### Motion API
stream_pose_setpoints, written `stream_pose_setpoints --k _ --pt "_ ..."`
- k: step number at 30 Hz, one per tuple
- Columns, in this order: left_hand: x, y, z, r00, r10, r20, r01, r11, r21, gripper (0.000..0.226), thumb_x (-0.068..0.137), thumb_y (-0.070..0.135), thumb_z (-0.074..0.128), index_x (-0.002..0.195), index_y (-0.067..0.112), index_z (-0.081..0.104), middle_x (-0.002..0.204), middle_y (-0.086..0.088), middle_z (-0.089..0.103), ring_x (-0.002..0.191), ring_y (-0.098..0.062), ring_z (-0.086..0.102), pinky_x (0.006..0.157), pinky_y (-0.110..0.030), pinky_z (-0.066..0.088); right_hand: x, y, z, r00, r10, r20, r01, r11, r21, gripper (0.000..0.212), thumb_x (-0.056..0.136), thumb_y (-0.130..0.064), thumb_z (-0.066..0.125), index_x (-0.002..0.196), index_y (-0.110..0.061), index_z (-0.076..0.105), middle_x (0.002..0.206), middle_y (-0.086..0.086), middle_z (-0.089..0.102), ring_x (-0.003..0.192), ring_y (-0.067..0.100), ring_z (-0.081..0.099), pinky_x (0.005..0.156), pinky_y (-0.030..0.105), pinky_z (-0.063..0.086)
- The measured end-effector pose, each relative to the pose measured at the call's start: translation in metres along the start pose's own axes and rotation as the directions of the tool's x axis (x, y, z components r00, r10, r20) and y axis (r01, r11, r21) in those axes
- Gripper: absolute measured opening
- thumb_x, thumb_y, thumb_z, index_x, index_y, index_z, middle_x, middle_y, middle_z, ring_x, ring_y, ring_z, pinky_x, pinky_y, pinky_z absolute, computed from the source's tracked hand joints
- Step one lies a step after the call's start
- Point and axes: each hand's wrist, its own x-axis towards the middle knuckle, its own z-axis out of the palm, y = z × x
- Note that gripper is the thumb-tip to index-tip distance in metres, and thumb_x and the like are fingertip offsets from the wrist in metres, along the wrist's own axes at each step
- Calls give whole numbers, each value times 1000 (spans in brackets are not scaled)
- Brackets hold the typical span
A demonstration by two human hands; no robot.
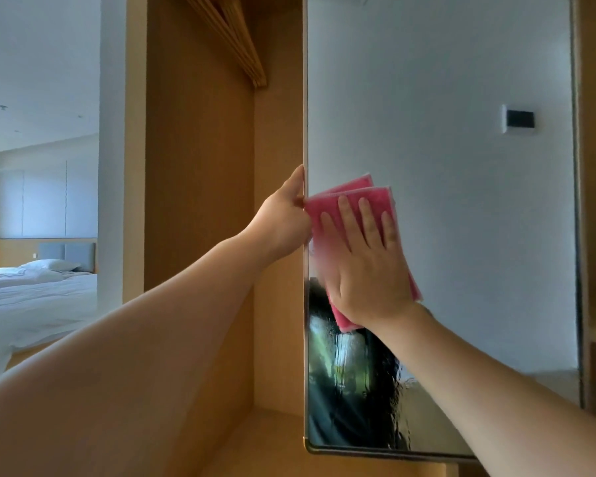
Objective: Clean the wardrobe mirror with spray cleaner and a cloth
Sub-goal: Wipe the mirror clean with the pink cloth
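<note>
right hand [365,266] flat on pink cloth [327,208] — left hand [283,215] grips mirror [461,201] edge

Soft, even daylight fills the scene, brightest at the left edge where the white bed [31,290] and pale bedroom walls look slightly washed out, while the wooden wardrobe [200,201] interior sits in warmer, dimmer shade with no hard shadows. The mirror [461,235] shows no sharp glare, but its lower left corner is streaked with wet runs that smear the reflection there. The wide lens bends straight lines near the frame edges, and the pink cloth [327,242] is a little blurred at its left side.
</note>
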Motion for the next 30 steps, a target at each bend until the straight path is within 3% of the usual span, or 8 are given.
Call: stream_pose_setpoints --k 3,9,15,19,22,26,28,30 --pt "0 1 -1 1000 -18 16 17 999 51 78 87 -1 48 145 46 26 102 20 59 89 -9 65 61 -22 57 -33 -15 8 999 -31 18 30 999 35 60 100 -43 24 154 -16 20 159 16 20 148 38 7 118 58 7" --pt "-4 3 1 999 -27 -34 30 996 85 82 72 -6 53 138 40 37 95 -1 69 84 -28 70 70 -51 60 -99 -43 18 997 -66 49 63 996 57 64 99 -44 31 155 -17 15 162 14 9 148 38 5 119 56 3" --pt "-13 -5 16 987 -105 -123 110 993 43 98 70 -11 54 149 39 22 109 -2 62 82 -29 70 61 -49 60 -152 -59 28 992 -77 95 72 996 54 65 99 -47 36 154 -18 19 162 11 10 148 36 10 120 53 4" --pt "-24 -17 27 984 -109 -142 107 994 -25 78 66 -8 52 133 31 44 94 -6 67 76 -36 70 60 -56 58 -166 -61 32 990 -77 122 72 996 46 66 98 -48 39 154 -18 20 162 11 12 148 36 11 120 53 5" --pt "-23 -19 29 985 -118 -125 111 992 -55 79 61 -3 50 133 30 44 88 -1 66 75 -34 70 61 -56 59 -166 -61 31 990 -72 121 66 997 51 66 98 -48 39 154 -18 20 162 11 13 148 35 11 120 53 6" --pt "-23 -21 29 992 -79 -95 74 996 -56 81 56 -3 45 129 34 45 64 20 61 62 -28 62 57 -52 57 -164 -59 28 991 -78 105 72 996 60 63 99 -47 36 153 -18 24 161 10 18 148 35 13 120 52 10" --pt "-23 -21 29 992 -82 -96 75 995 -66 86 55 -1 44 133 34 43 62 26 61 59 -23 60 57 -47 56 -161 -55 26 990 -93 106 86 994 63 61 100 -47 33 153 -19 25 160 10 19 148 35 13 120 52 11" --pt "-24 -19 29 992 -87 -97 82 995 -53 87 56 -1 45 135 36 40 64 28 62 63 -27 65 61 -50 58 -157 -50 25 988 -119 102 114 992 57 60 100 -47 32 153 -19 26 160 10 20 148 35 14 120 51 10"
